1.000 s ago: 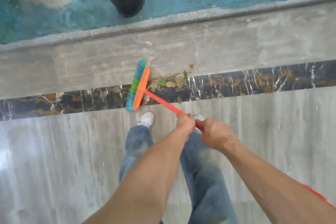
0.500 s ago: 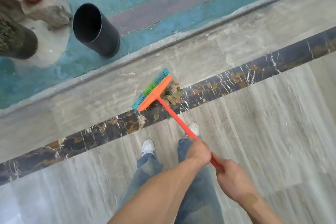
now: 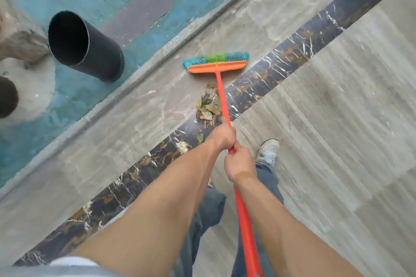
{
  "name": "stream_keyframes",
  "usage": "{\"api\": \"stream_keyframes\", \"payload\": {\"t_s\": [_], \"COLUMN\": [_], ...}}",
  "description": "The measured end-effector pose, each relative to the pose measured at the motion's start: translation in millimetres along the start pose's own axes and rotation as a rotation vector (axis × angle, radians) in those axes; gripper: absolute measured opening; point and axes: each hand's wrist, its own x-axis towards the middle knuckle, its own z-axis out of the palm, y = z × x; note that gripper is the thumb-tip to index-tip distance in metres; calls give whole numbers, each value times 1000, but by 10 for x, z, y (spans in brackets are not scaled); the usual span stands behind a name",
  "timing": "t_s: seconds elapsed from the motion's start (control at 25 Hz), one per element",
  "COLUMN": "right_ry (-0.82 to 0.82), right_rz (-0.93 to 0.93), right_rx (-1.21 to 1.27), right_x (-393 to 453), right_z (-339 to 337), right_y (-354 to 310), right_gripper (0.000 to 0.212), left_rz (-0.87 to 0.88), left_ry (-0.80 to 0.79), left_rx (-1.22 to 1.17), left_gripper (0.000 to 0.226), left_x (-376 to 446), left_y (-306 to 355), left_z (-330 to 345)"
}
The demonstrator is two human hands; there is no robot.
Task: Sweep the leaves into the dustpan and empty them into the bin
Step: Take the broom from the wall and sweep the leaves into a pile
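Head view: you had both hands clamped on the broom handle (image 3: 221, 99), left hand (image 3: 222, 136) ahead, right hand (image 3: 239, 164) just behind it. Broom head (image 3: 216, 63) sat beyond the leaves (image 3: 208, 108), which lay in a small pile beside the handle on the floor (image 3: 337, 119). Judged best move: pull short, low strokes toward you, keeping the pile together. No dustpan in view. Black bin (image 3: 90, 51) stood well apart; its inside looked dark, contents not discernible.
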Motion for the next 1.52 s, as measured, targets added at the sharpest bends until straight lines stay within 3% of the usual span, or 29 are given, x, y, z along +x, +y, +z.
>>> {"api": "stream_keyframes", "payload": {"t_s": [0.2,0.44,0.72,0.88,1.0,1.16,1.32,1.52], "right_ry": [-95,-151,-183,-276,-354,-389,-459,-444], "right_rz": [87,166,119,118,-24,-168,-290,-567], "right_rx": [-24,13,167,261,147,-18,-6,-103], "right_x": [-723,-1701,-1864,-1906,-1963,-2060,-2398,-2683], "right_z": [433,454,-29,-536,-826,-1089,-1072,-561], "right_y": [686,1171,1023,539,201,-365,-891,-1458], "right_gripper": [53,55,39,28,25,27,4,30], "left_rz": [11,-43,-22,-60,-106,-113,-64,48], "left_ry": [-107,-247,-50,56,70,104,209,385], "left_rx": [23,22,-27,-248,-631,-1083,-1488,-1689], "left_gripper": [59,63,53,38,21,26,12,23], "left_x": [-621,-1591,-1938,-2087,-2365,-2692,-3035,-3516], "left_y": [-645,-952,-620,-314,-102,-25,-231,-700], "left_z": [715,1290,974,504,196,-203,-523,-925]}}
